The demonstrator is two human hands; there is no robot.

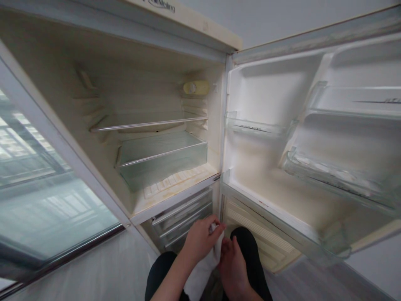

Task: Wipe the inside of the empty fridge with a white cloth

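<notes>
My left hand [203,237] is closed in a pinch on a white cloth [202,271], a bit of which shows between the thumb and fingers. The cloth hangs down between my knees. Just below and to the right, my right hand [233,267] has its fingers curled against the cloth's edge; its grip is partly hidden. Both hands are in front of the lower compartment of an open fridge [175,205], near its clear-fronted freezer drawers [184,217].
Above are a glass shelf [150,124], a clear crisper drawer [166,163] and a yellow lamp cover [196,88]. The open upper door [263,167] with clear racks and the lower door [260,234] stand to the right. A glass pane [46,188] is at left.
</notes>
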